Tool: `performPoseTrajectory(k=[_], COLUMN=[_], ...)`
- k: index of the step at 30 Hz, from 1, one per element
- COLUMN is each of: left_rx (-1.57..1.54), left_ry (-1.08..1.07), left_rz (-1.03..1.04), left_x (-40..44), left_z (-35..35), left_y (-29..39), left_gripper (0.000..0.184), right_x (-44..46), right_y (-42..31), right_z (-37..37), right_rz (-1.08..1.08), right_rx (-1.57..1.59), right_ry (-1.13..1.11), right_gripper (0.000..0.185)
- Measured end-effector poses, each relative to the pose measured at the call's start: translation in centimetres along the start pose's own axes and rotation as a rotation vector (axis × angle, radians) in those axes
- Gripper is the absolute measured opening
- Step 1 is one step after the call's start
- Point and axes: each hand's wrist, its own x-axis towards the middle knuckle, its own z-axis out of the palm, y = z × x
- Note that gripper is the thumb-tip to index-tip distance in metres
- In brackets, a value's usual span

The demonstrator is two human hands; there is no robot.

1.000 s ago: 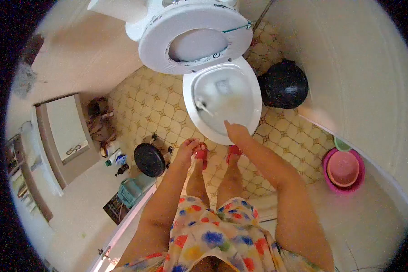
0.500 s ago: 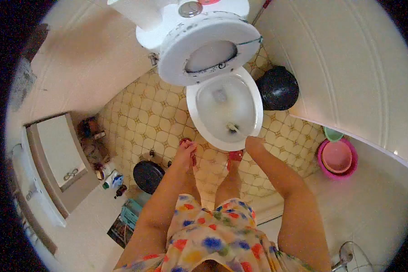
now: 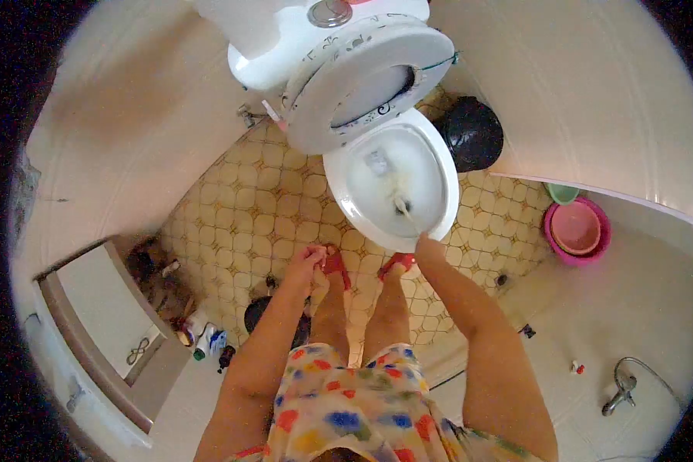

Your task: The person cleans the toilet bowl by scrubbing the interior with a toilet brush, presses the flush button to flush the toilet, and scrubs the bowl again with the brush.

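Note:
My right hand [image 3: 430, 248] is closed around the handle of a pale toilet brush [image 3: 406, 212], just over the front rim of the white toilet bowl [image 3: 342, 192]. The brush's dark-centred head is down inside the bowl, in its front part. Behind the bowl, the lid and seat [image 3: 308, 123] stand raised. My left hand [image 3: 309, 258] hangs in front of my left leg, above a red slipper, with its fingers curled; whether anything is in them is too small to tell.
A black bin [image 3: 472, 135] stands right of the toilet. Pink and green basins [image 3: 577, 229] are at the right wall. On the left are a black round stool [image 3: 258, 312], bottles [image 3: 204, 341] and a cabinet [image 3: 104, 308]. A shower head [image 3: 620, 395] lies lower right.
The brush has moved from the left side of the bowl to its front right, with my right hand following to the right. The view has shifted too.

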Motion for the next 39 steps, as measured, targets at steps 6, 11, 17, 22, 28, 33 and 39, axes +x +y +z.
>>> performPoseTrajectory(k=[6,11,17,22,28,33,39], left_rx=[0.076,0.039,-0.001,-0.034,0.011,0.013,0.024], left_ry=[-0.027,0.052,0.044,0.095,0.099,0.046,0.105], left_rz=[-0.099,-0.104,-0.079,-0.075,-0.044,-0.035,-0.052], left_x=[0.2,-0.8,0.8,-1.1,-0.7,-0.4,-0.4], left_z=[0.4,-0.2,-1.9,-1.2,-1.1,-0.6,-0.6], left_y=[-1.0,-1.7,-2.9,-1.1,-1.9,-2.4,-2.9], left_gripper=[0.013,0.011,0.011,0.011,0.011,0.011,0.015], right_x=[4.5,6.3,5.4,10.2,6.1,4.1,8.0], right_y=[-0.1,-4.7,3.2,1.1,3.0,4.4,0.0], right_z=[0.0,-0.2,2.8,-3.8,2.3,-0.4,-5.0], right_rz=[0.040,0.082,0.183,0.118,0.091,0.094,-0.026], right_rx=[0.307,0.172,0.251,-0.074,0.013,-0.026,-0.103], right_ry=[0.182,0.120,0.246,0.145,0.099,0.036,0.121], right_gripper=[0.028,0.027,0.027,0.037,0.029,0.029,0.028])
